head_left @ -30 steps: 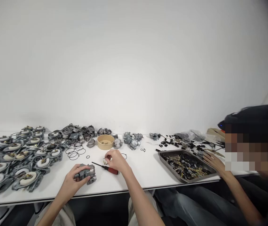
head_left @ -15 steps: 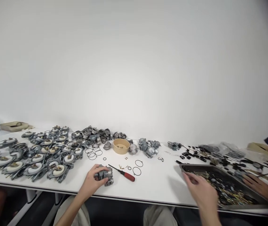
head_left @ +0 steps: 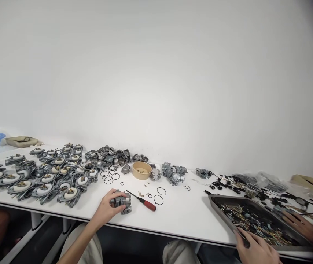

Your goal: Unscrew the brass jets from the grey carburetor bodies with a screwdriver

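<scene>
My left hand (head_left: 109, 209) is closed around a grey metal carburetor body (head_left: 122, 202) near the table's front edge. A screwdriver (head_left: 145, 202) with a red handle lies just right of it, its tip pointing toward the carburetor. Small brass parts (head_left: 142, 193) and black rubber rings (head_left: 158, 199) lie beyond the screwdriver. At the lower right, my right hand (head_left: 258, 247) grips the near left corner of a metal tray (head_left: 222, 216), thumb and fingers on its rim. Mixed small brass and dark parts fill the tray. Some of the right fingers are hidden.
Rows of carburetors with white floats (head_left: 43, 189) cover the left side. Metal bowls (head_left: 114, 156), a round tan container (head_left: 141, 171) and more carburetors (head_left: 174, 172) stand along the wall. Black parts (head_left: 225, 181) lie behind the tray. Another person's hand (head_left: 299, 222) is at its right side.
My right hand has moved from the tray's far left part toward me, to its near corner. The view has shifted slightly. My left hand still holds the carburetor.
</scene>
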{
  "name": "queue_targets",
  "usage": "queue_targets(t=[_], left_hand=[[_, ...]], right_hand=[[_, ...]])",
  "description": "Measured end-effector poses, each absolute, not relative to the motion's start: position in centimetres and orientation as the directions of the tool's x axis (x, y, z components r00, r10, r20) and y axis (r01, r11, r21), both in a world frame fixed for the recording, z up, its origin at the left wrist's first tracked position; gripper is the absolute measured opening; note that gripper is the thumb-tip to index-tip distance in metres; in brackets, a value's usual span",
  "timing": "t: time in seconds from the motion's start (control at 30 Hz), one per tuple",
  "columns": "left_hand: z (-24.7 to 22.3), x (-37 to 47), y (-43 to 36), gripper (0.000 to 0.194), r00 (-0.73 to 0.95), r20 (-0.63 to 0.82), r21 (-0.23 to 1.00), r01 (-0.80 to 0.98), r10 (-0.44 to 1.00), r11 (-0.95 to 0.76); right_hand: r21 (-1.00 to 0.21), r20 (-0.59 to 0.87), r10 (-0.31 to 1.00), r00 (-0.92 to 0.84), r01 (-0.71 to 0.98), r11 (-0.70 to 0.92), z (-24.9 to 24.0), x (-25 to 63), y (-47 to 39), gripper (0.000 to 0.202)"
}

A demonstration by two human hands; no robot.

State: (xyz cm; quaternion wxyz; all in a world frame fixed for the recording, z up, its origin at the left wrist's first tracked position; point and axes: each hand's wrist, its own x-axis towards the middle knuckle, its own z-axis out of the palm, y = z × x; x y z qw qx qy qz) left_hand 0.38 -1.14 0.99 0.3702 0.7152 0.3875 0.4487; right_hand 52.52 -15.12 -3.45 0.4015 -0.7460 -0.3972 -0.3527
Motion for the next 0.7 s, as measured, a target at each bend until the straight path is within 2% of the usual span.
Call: queue_targets(t=[0.13,0.33,0.57,0.7], left_hand=[[1.2,0.3,-1.3,0.03,0.301,0.351,0.875,0.231,0.887,-0.425],[1.3,0.4,-1.3,0.03,0.289,0.366,0.866,0.244,0.885,-0.437],[1.1,0.3,-1.0,0.036,0.291,0.359,0.86,0.266,0.887,-0.435],[0.8,0.2,-0.7,0.04,0.272,0.364,0.848,0.299,0.891,-0.438]], right_hand=[[-0.268,0.891,0.302,0.34,0.929,-0.255,-4.3,52.4,-14.6,0.025],[-0.155,0.916,0.31,0.256,0.937,-0.313,-4.7,47.7,-13.0,0.029],[-0.239,0.89,0.334,0.309,0.942,-0.234,-5.1,37.5,-11.1,0.025],[-0.279,0.842,0.429,0.328,0.944,-0.176,-5.1,31.2,-10.5,0.026]])
